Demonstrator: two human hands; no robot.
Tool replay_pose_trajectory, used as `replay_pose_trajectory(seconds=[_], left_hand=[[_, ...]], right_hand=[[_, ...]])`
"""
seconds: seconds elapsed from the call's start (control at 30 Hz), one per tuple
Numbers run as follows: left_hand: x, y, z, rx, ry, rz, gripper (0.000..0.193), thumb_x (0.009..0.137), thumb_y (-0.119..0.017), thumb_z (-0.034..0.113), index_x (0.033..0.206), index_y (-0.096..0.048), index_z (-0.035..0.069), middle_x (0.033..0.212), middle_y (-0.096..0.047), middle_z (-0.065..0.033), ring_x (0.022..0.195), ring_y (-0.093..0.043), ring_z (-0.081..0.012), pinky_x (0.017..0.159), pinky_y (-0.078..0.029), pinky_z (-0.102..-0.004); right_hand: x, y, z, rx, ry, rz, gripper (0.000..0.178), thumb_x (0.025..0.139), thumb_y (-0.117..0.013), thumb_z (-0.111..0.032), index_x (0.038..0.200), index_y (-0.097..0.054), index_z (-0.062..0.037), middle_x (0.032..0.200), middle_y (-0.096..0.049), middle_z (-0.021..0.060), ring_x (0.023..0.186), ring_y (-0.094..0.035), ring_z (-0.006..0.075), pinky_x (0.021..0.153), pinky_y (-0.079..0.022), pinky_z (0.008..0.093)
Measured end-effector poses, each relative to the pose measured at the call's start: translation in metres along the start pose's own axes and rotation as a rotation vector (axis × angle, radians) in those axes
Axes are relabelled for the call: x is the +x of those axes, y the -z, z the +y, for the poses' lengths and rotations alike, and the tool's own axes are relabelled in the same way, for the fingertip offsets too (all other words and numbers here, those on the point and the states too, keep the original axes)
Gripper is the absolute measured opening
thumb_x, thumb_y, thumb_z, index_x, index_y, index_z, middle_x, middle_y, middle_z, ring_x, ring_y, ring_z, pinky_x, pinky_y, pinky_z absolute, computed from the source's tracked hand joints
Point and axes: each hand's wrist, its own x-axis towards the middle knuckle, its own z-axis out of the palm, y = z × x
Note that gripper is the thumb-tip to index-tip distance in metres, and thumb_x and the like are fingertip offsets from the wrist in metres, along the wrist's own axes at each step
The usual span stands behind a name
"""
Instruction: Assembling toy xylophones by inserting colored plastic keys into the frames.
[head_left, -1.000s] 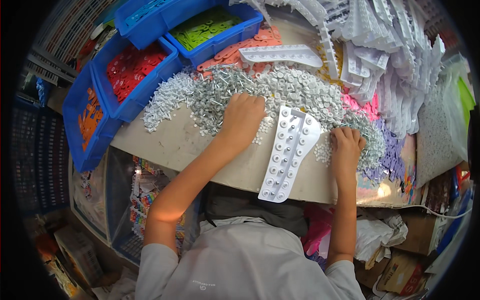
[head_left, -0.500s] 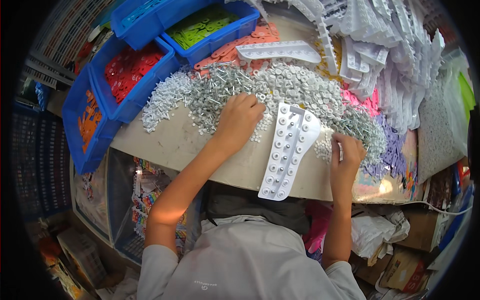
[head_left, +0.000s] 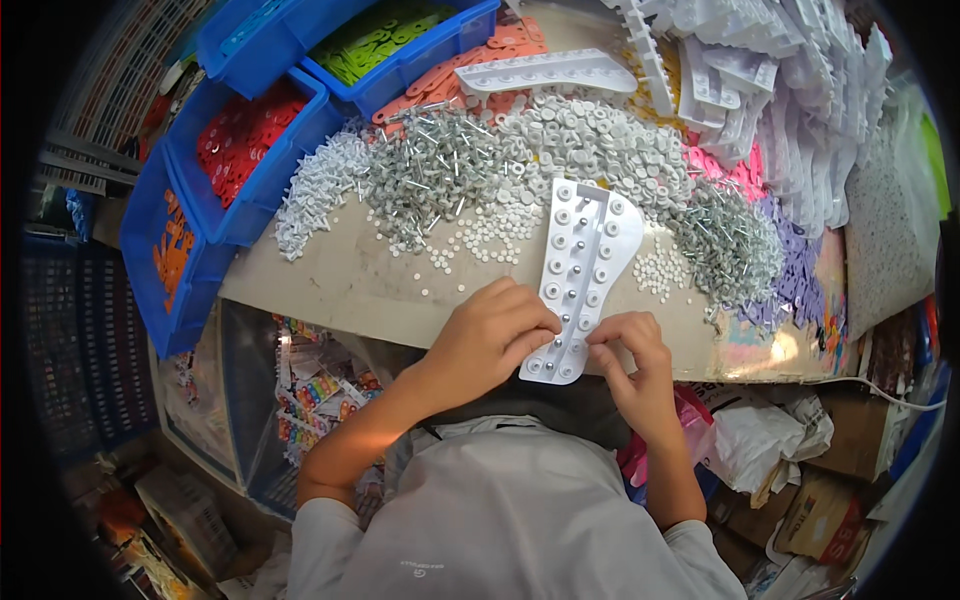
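A white plastic holder plate (head_left: 619, 240) lies at the table's front, its near end reaching past the edge. Two rows of round white washers or snap parts sit along it, with small metal balls or pin heads in the groove between. My left hand (head_left: 497, 335) is at the plate's left side near the lower end, thumb and fingers pinched over the row. My right hand (head_left: 637, 362) is closed in a pinch at the opposite side. Whatever is between the fingertips of either hand is too small or hidden to name.
Behind the plate lie heaps of white round caps (head_left: 590, 135), metal pins (head_left: 430, 165) and more pins (head_left: 735, 245) at right. Tiny white discs (head_left: 660, 270) are scattered nearby. Blue bins (head_left: 240, 215) with coloured pieces stand at left. Stacked white plates (head_left: 800, 120) pile up at far right.
Both hands have come back from the small parts on either side to the plate's near end. The plate itself appears to lie much as before.
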Motion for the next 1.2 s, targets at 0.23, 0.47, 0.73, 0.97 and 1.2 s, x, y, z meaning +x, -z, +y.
replay_pose_trajectory(seconds=[0.23,0.47,0.73,0.97,1.2], left_hand=[[-0.006,-0.014,-0.005,0.009,0.083,0.037,0.008,0.088,-0.070,0.006,0.095,-0.067,0.004,0.091,-0.062,-0.0080,0.089,-0.057,-0.0289,0.080,-0.047,-0.0381],[-0.017,-0.021,0.000,0.110,0.041,0.045,0.006,0.088,-0.070,0.006,0.092,-0.065,0.005,0.090,-0.060,-0.0084,0.088,-0.057,-0.0303,0.079,-0.046,-0.0397],[-0.023,-0.026,-0.007,0.217,-0.027,0.132,0.010,0.084,-0.074,0.007,0.092,-0.067,0.006,0.086,-0.061,-0.0062,0.081,-0.058,-0.0283,0.073,-0.047,-0.0388],[-0.027,-0.030,-0.016,0.232,-0.170,0.214,0.016,0.079,-0.079,0.004,0.091,-0.069,0.003,0.079,-0.062,-0.0058,0.072,-0.058,-0.0252,0.064,-0.047,-0.0369],[0.021,0.005,-0.027,0.335,-0.060,0.350,0.009,0.083,-0.076,0.006,0.091,-0.071,0.004,0.085,-0.066,-0.0076,0.081,-0.060,-0.0284,0.074,-0.046,-0.0413]], right_hand=[[0.003,-0.009,0.000,0.068,-0.025,0.034,0.010,0.083,-0.069,0.001,0.092,-0.067,-0.0013,0.092,-0.066,0.0093,0.094,-0.059,0.0270,0.090,-0.044,0.0373],[-0.003,-0.011,-0.006,-0.052,0.009,-0.035,0.010,0.083,-0.071,0.000,0.092,-0.068,-0.0034,0.090,-0.066,0.0089,0.091,-0.058,0.0275,0.087,-0.044,0.0378],[-0.010,-0.024,0.007,-0.076,0.056,0.042,0.015,0.082,-0.075,-0.002,0.094,-0.068,-0.0046,0.091,-0.062,0.0085,0.091,-0.055,0.0285,0.083,-0.041,0.0390],[-0.014,-0.034,0.021,-0.237,0.295,0.179,0.020,0.076,-0.079,0.000,0.092,-0.068,-0.0044,0.091,-0.061,0.0075,0.088,-0.056,0.0290,0.078,-0.044,0.0389],[-0.014,-0.033,0.030,-0.085,0.297,0.142,0.023,0.073,-0.077,0.006,0.091,-0.065,-0.0026,0.091,-0.062,0.0100,0.088,-0.057,0.0309,0.078,-0.045,0.0406]])
